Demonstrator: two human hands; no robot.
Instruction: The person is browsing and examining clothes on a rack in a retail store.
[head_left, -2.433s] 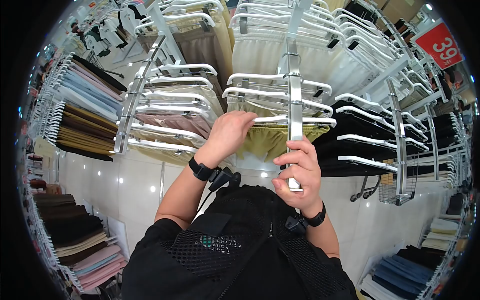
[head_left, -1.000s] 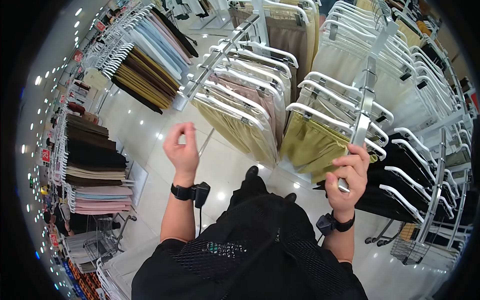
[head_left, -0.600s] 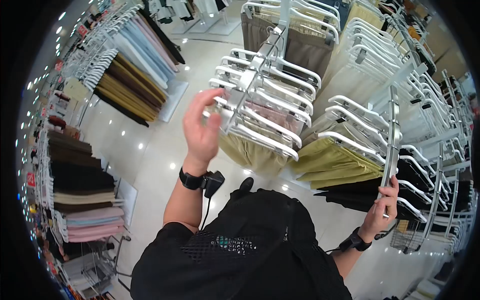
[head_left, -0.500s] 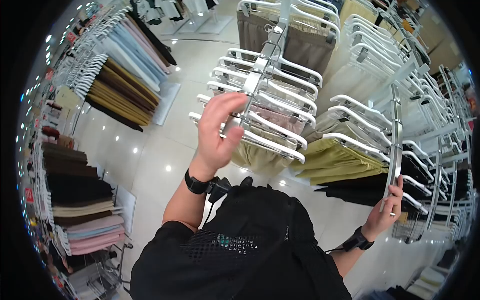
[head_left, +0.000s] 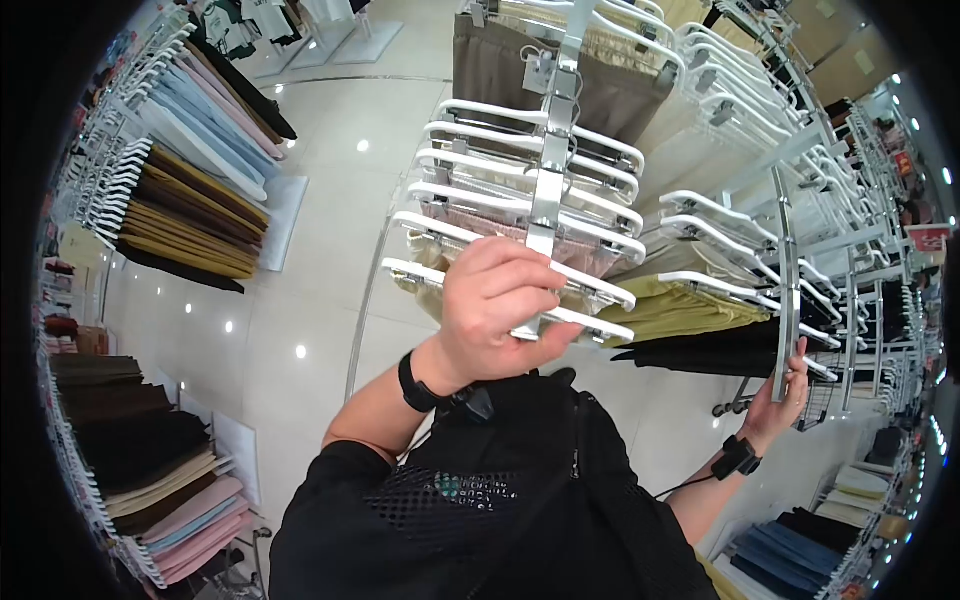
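Note:
My left hand (head_left: 505,310) is at the front end of the near metal rail (head_left: 547,190), its fingers curled over the bar end beside the nearest white hangers (head_left: 600,328). The fingertips partly cover that end. My right hand (head_left: 780,395) touches the lower end of a second metal rail (head_left: 787,300), fingers bent around it. From the near rail hang brown trousers (head_left: 500,65) and pale pink ones (head_left: 590,255) on white hangers. Olive-green trousers (head_left: 690,308) and black ones (head_left: 690,350) hang on the second rail.
Racks of brown and mustard trousers (head_left: 190,215) and folded-looking dark and pink garments (head_left: 200,535) stand at the left. White display bases (head_left: 285,225) rest on the tiled floor. At the lower right are dark blue jeans (head_left: 790,555).
My left hand has moved right and down onto the rail end, its fingers now curled over it. My right hand stays on the second rail. The view has shifted.

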